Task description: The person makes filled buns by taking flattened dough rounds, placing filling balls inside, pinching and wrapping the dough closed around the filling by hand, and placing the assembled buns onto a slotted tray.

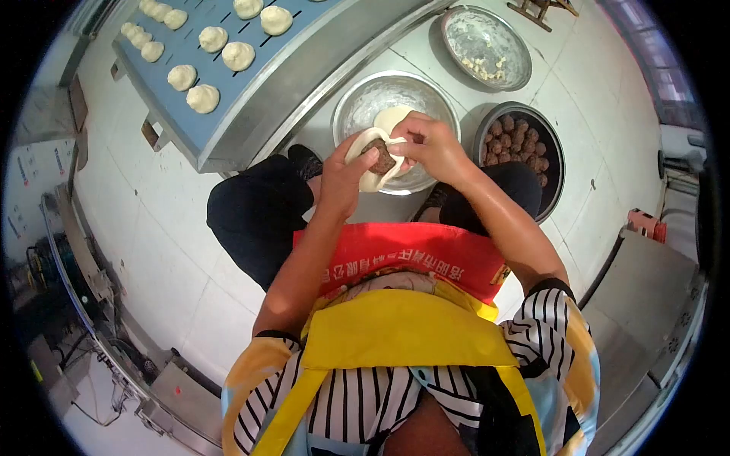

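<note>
A round sheet of pale dough (372,182) wraps partly round a brown ball of filling (378,157), which shows in its open middle. My left hand (342,172) cups the dough from the left, its thumb lying on the filling. On the right, my right hand (430,144) pinches the dough's edge between thumb and fingers. Another pale dough piece (391,118) shows just beyond my right fingers. Both hands are above a steel bowl (353,99) with a flour-dusted inside.
A blue slotted conveyor (171,121) carries several filled dough balls (203,99) at the upper left. Right of the bowl, a dark pot (561,163) holds several brown balls (517,140). Behind it lies a wide metal basin (475,38) with dough scraps.
</note>
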